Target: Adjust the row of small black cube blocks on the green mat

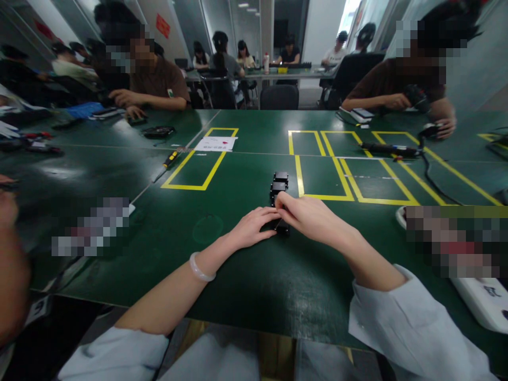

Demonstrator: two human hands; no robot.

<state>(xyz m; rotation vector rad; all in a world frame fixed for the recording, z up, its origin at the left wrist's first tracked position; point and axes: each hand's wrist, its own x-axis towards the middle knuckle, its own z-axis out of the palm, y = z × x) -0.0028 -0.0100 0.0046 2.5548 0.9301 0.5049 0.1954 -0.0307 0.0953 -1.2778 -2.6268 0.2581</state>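
A row of small black blocks [280, 182] stands on the green table [246, 275] in front of me, running away from my body. My left hand [254, 227] reaches to the near left side of the row, thumb and fingers apart, fingertips beside the blocks. My right hand [309, 218] is over the middle and right side of the row with thumb and forefinger pinched together. A thin object seems to show below that pinch, too small to make out. My hands touch or nearly touch each other and cover part of the blocks.
Yellow tape rectangles [184, 187] mark the table. A screwdriver [170, 159] and a paper sheet [216, 144] lie beyond on the left, a black bar-shaped tool [391, 150] on the right. White-edged objects [482, 304] flank my arms. Several people sit around.
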